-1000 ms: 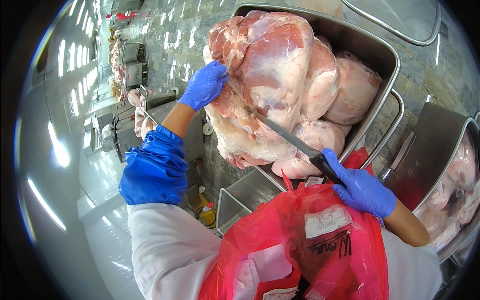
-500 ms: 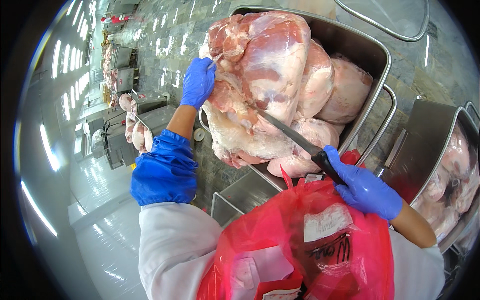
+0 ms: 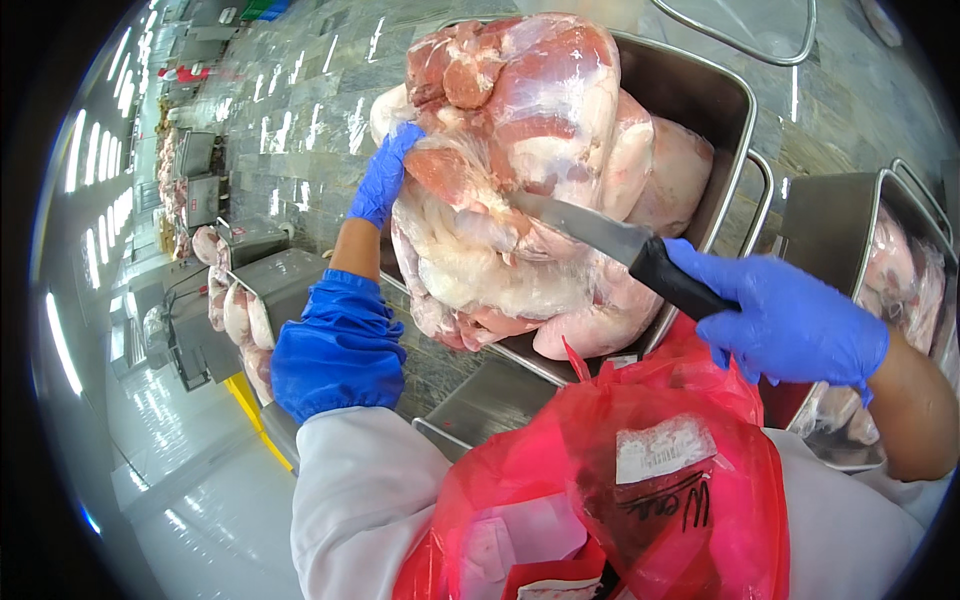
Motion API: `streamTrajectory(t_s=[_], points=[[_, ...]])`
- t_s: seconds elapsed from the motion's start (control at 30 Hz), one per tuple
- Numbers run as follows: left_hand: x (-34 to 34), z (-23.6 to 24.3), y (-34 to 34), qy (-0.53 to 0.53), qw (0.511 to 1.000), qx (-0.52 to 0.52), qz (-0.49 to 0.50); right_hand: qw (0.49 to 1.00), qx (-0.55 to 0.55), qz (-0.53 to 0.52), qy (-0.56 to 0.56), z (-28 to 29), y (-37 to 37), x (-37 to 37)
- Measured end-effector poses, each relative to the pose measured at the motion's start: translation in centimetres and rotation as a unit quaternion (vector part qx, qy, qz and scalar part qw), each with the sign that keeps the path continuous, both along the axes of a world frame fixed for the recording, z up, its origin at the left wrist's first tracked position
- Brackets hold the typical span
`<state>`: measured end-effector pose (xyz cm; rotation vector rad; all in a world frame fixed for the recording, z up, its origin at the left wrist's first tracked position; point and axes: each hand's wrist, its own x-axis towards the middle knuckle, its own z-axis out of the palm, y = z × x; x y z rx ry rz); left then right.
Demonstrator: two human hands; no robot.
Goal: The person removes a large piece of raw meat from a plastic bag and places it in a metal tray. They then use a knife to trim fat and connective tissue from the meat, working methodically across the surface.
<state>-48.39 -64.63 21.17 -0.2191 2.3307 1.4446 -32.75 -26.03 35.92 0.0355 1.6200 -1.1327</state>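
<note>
My right hand (image 3: 790,310), in a blue glove, is closed around the black handle of a knife (image 3: 590,228). The blade points left, and its tip lies at a cut in a big piece of raw meat (image 3: 560,120). My gloved left hand (image 3: 385,175) is at the left side of that meat, pressed against a pale, fatty flap (image 3: 490,265). Its fingertips are partly hidden by the meat, so whether they grip it is hard to see. More pale pieces of meat (image 3: 672,180) lie under and beside it in a deep metal bin (image 3: 735,100).
On the right stands a second metal bin (image 3: 825,225) with meat in it. A metal bar (image 3: 750,55) curves above the first bin. Below the meat is a metal ledge (image 3: 495,400). Off to the left, meat lies on metal equipment (image 3: 290,270) near a yellow rail (image 3: 255,415).
The knife has turned flatter, showing more of its blade, and my right hand has swung outward to the right. My left hand has shifted slightly down the meat's edge; the flap looks more spread.
</note>
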Motion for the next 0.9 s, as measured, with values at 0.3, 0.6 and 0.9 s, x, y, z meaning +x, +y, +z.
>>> streamTrajectory(t_s=[0.3, 0.6, 0.9], points=[[0.7, -0.7, -0.8, -0.009, 0.998, 0.047, 0.052, 0.951, 0.032, 0.028, 0.307, -8.3, -3.3, 8.6], [1.7, 0.3, 0.1, -0.033, 0.994, 0.073, 0.077, 0.934, 0.095, -0.011, 0.345, -14.5, -6.3, 13.2], [1.9, -0.3, -0.5, -0.075, 0.987, 0.114, 0.083, 0.998, -0.047, -0.039, 0.035, -2.0, -0.5, 4.9]])
